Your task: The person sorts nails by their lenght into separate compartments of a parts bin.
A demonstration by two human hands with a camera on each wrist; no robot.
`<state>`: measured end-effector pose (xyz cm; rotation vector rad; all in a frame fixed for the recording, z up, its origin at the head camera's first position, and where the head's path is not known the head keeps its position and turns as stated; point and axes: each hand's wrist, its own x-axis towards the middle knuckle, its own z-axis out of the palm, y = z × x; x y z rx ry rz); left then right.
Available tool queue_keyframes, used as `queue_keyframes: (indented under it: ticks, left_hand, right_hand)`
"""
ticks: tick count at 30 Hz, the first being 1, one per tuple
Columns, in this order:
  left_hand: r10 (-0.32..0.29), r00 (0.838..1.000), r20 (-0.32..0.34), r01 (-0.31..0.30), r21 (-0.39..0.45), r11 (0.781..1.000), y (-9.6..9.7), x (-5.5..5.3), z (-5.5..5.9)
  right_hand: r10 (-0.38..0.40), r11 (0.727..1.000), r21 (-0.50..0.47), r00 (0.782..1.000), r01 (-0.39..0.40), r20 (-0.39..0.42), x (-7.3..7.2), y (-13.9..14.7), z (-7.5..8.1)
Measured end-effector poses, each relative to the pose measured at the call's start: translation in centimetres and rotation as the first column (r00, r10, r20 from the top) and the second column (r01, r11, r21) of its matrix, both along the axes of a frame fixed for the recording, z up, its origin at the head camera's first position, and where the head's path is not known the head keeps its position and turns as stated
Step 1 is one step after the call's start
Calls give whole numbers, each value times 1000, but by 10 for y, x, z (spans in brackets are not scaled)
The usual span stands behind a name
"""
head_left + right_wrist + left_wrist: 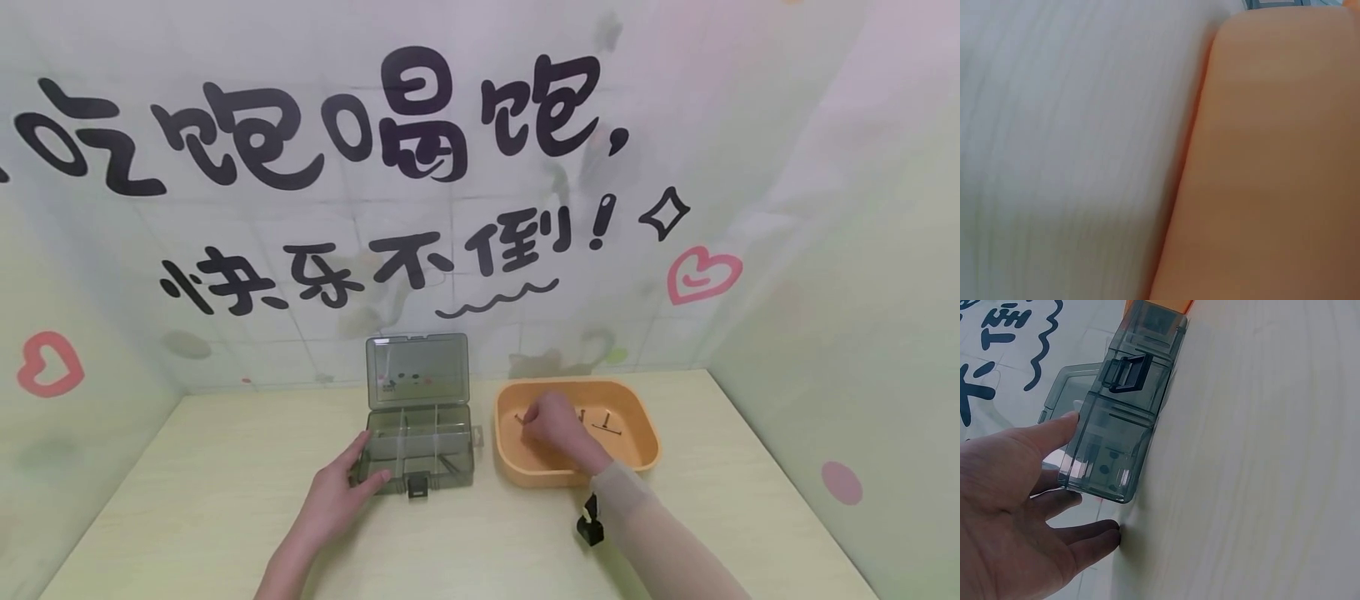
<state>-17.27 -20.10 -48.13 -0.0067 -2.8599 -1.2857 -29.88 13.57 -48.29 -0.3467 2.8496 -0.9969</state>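
A grey see-through compartment box stands on the table with its lid raised at the back. Some dark slender pieces lie in its front right compartment. My left hand rests at the box's front left corner, thumb on the front rim, fingers along the left side. In the left wrist view the fingers are fairly straight. My right hand reaches down into an orange tray, fingers bent toward its floor. A small screw shows right beside the fingertips, which are hidden; I cannot tell whether they pinch anything.
More dark screws lie in the right part of the tray. A black latch hangs at the box's front. Behind the pale table stands a printed wall, with side walls left and right. The tray's outer wall fills much of the right wrist view.
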Motion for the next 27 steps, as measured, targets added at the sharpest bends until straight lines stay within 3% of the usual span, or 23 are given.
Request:
queue_keyframes:
  ticks: [11,19,27]
  left_hand:
    - [0,1000,3,0,5,1000,1,0,1]
    - [-4,1000,-3,4,1,1000,0,1,3]
    - [-4,1000,-12,4,-1,1000,0,-1,0]
  right_hand:
    - [-20,993,-115,996,9,-89,0,1,13]
    - [-61,977,-211,994,40,-94,9,-7,25]
    - [1,959,-282,994,-32,-112,21,-22,37]
